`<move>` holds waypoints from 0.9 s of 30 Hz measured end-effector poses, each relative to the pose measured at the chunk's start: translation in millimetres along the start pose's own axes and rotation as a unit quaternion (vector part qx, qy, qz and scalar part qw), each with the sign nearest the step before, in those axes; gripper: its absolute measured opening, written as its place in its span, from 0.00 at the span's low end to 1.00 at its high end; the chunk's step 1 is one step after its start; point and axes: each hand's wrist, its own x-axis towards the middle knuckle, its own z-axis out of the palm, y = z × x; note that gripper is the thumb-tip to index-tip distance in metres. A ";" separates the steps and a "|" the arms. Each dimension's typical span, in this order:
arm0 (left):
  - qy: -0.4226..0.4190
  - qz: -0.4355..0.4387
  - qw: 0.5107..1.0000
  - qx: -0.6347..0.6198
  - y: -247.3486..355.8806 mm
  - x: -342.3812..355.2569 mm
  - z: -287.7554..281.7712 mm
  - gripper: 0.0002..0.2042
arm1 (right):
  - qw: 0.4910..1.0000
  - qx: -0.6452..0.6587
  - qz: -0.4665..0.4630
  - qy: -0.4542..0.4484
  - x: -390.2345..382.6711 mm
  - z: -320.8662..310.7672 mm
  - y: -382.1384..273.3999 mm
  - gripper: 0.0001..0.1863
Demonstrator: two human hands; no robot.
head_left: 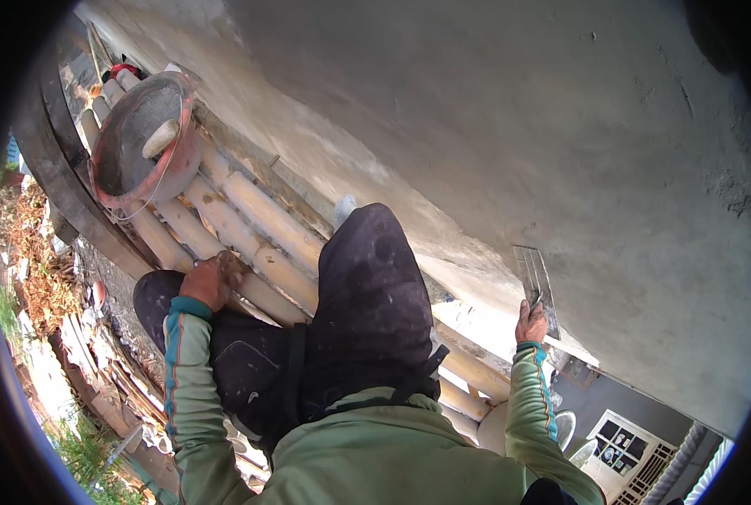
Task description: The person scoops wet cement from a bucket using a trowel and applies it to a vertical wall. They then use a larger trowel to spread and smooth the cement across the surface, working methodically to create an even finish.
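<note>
A grey plastered wall [493, 126] fills the upper right of the head view, smooth over most of its face and rougher toward its right edge; below it a platform of bamboo poles [266, 227] runs from upper left to lower right, and I crouch on it, my dark-trousered knees over the poles; far beneath, ground with rubble and grass shows at the left, and a window at the lower right. My right hand [531, 322] is clenched round the handle of a trowel [533, 278]; its flat metal blade lies against the wall, just above my knuckles, near the wall's lower edge. My left hand [211, 279] rests on the poles beside my knee, fingers curled over one pole; I cannot tell how firmly it grips. Up the platform, well apart from both hands, a red pan [144, 139] of grey mortar sits on the poles close to the wall; a pale handle [161, 139] lies in the mortar; both my sleeves are green.
</note>
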 end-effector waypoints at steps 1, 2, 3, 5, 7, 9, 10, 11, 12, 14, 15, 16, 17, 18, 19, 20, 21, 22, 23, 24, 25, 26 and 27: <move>-0.008 -0.010 1.000 0.007 3.2 -3.0 -5.8 0.25 | 0.999 0.040 -0.019 0.016 5.4 -5.6 -25.7 0.27; -0.015 -0.020 1.000 0.014 3.4 -6.8 -9.5 0.25 | 0.995 0.082 -0.039 0.034 19.3 -16.0 -59.8 0.26; -0.014 -0.017 1.000 0.015 -1.3 -9.2 -8.1 0.25 | 0.991 0.130 -0.037 0.023 28.7 -27.4 -88.0 0.26; -0.009 -0.004 1.000 0.016 -13.4 -7.0 -1.4 0.26 | 0.987 0.155 -0.035 0.037 44.9 -31.1 -110.0 0.26; 0.002 -0.020 0.999 0.050 -22.5 -4.8 11.5 0.25 | 0.990 0.134 -0.016 0.031 50.5 -14.3 -99.0 0.28; 0.026 0.006 0.999 0.033 -16.6 3.7 10.5 0.25 | 0.994 0.108 0.000 0.018 41.6 14.5 -54.2 0.29; 0.037 0.036 0.999 0.002 -6.1 4.8 6.8 0.25 | 0.997 0.078 0.015 -0.014 32.1 26.5 -27.6 0.29; 0.049 0.057 0.997 -0.026 -4.8 -0.6 4.6 0.26 | 0.998 0.057 0.004 -0.030 20.0 34.5 -23.4 0.29; 0.048 0.050 0.997 -0.030 -8.3 -3.7 5.4 0.25 | 0.998 0.034 -0.007 -0.043 14.1 36.7 -21.8 0.30; 0.046 0.037 0.998 -0.037 -10.1 -7.1 4.1 0.25 | 0.999 0.013 0.009 -0.048 5.9 35.2 -34.9 0.29; 0.033 0.017 0.999 -0.021 -9.7 -7.2 1.8 0.25 | 0.996 0.084 -0.019 -0.023 11.0 33.2 -43.6 0.29; 0.014 -0.002 1.000 -0.004 -5.3 -7.8 -3.9 0.24 | 0.993 0.113 -0.018 -0.015 16.7 31.3 -55.1 0.30; -0.004 -0.021 1.000 0.015 -3.0 -10.2 -7.2 0.24 | 0.989 0.144 -0.015 -0.007 26.6 29.8 -73.0 0.31; 0.000 -0.015 1.000 -0.002 -4.5 -14.1 -7.1 0.24 | 0.984 0.177 -0.012 0.002 36.4 28.4 -91.4 0.31; 0.007 -0.010 1.000 -0.018 -7.5 -19.1 -8.4 0.24 | 0.982 0.189 -0.001 -0.013 44.0 27.5 -109.9 0.30; 0.015 0.004 0.999 -0.038 -5.9 -16.8 -10.9 0.24 | 0.987 0.160 0.013 -0.016 43.8 34.8 -98.5 0.30; 0.014 0.008 0.999 -0.040 -4.9 -14.9 -7.8 0.24 | 0.991 0.132 0.027 -0.019 40.6 45.4 -85.0 0.30; 0.015 0.010 0.999 -0.041 -5.8 -10.3 -1.8 0.25 | 0.993 0.107 0.038 -0.022 40.6 60.8 -68.4 0.30; 0.016 0.005 0.999 -0.041 -9.1 -9.8 0.4 0.25 | 0.993 0.082 0.057 -0.058 31.7 71.0 -49.1 0.32; 0.016 0.007 0.999 -0.035 -8.5 -10.1 -1.1 0.26 | 0.993 0.094 0.045 -0.063 17.8 76.2 -35.1 0.33; 0.012 0.020 0.999 -0.035 -0.1 -4.8 -0.6 0.26 | 0.994 0.056 0.062 -0.064 5.3 80.5 -12.4 0.32; 0.011 0.025 0.999 -0.035 3.7 -3.4 -1.9 0.27 | 0.995 0.022 0.072 -0.068 4.2 80.3 -10.2 0.32; 0.000 0.014 0.999 -0.031 5.4 -1.6 -4.5 0.28 | 0.993 0.060 0.071 -0.073 7.3 78.1 -6.1 0.32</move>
